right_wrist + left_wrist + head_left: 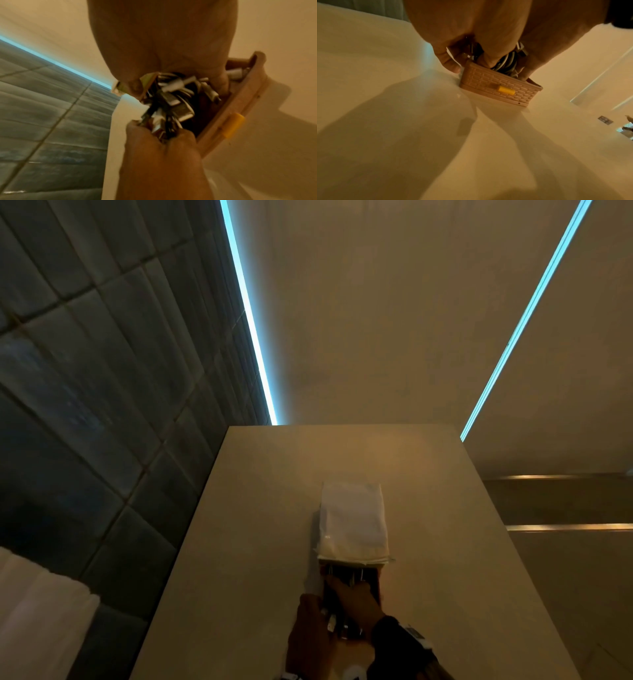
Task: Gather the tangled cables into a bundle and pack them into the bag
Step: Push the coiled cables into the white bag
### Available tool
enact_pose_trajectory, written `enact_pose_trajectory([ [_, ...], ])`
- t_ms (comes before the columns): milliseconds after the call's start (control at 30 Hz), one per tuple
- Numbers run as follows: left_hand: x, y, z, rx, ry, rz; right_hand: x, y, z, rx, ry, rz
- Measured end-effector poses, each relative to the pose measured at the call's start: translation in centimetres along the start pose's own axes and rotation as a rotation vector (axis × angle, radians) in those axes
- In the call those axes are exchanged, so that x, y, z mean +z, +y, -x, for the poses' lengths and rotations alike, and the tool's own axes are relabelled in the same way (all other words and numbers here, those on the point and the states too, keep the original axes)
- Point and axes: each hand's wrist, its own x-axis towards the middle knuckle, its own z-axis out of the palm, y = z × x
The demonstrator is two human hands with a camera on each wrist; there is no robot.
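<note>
Both my hands, left (310, 633) and right (356, 594), clutch the cables (171, 102) inside the basket (498, 86). Loose plugs could snag its rim, spilling beside my hands before the bag (352, 522).

Beige tabletop (445, 542) w/ white-covered bag (352, 525) lying flat on it, mouth twd person.

We see a pale beige table (428, 508) under warm light, a dark tiled wall (102, 371) to our left, two cyan light strips (250, 316) above, white folded cloth (37, 618) at lower left, a wall switch plate (605, 119) far off.
</note>
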Motion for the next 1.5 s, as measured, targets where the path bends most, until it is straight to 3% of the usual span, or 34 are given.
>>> enact_pose_trajectory([
  [100,-0.2,0.4,-0.6,0.041,-0.013,-0.055,-1.1,-1.4,2.5,-0.024,-0.089,0.102],
  [167,-0.2,0.2,-1.1,0.044,-0.020,-0.112,-2.4,-2.0,4.2,-0.103,-0.092,0.314],
  [233,-0.4,0.3,-1.4,0.036,-0.079,-0.187,-4.1,-1.8,4.6,-0.224,0.009,0.553],
  [300,-0.6,0.1,-1.7,0.021,-0.122,-0.113,-5.5,-1.2,4.9,-0.388,0.130,0.684],
  [400,-1.5,-0.2,-2.0,0.012,-0.134,0.081,-6.1,0.1,4.7,-0.423,0.170,0.744],
  [633,-3.7,-0.7,-1.1,0.081,-0.181,0.166,-5.5,1.6,3.2,-0.355,0.151,0.720],
  [933,-2.2,1.0,-1.9,0.094,-0.031,-0.020,-6.5,2.2,4.3,-0.417,0.103,0.612],
  [1067,-2.1,1.6,-2.3,0.057,-0.071,-0.081,-6.1,2.1,4.3,-0.354,0.100,0.587],
  [1300,-4.6,0.8,-2.0,0.042,-0.210,0.114,-5.3,2.7,3.2,-0.277,0.138,0.796],
  [1500,-3.6,1.6,-0.9,0.179,-0.047,0.008,-6.6,3.0,3.8,-0.334,0.015,0.592],
])
